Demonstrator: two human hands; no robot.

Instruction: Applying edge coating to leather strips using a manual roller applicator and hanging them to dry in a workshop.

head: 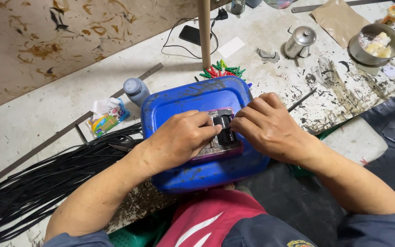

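Note:
A blue plastic container (193, 98) lies upside down in front of me, smeared with black marks. On top of it rests a small flat metal plate (218, 148) with a short black strip piece (225, 129) on it. My left hand (179, 139) presses down on the plate, fingertips at the black piece. My right hand (268, 126) comes in from the right and pinches the same black piece between thumb and fingers. The part under my fingers is hidden.
A bundle of long black strips (46, 183) spreads at the left beside a long metal ruler (69, 128). Grey bottle (136, 90), tissue pack (108, 116), coloured clips (220, 71), wooden post (204, 32), phone (190, 34), metal jug (300, 42) and steel bowl (375, 44) lie beyond.

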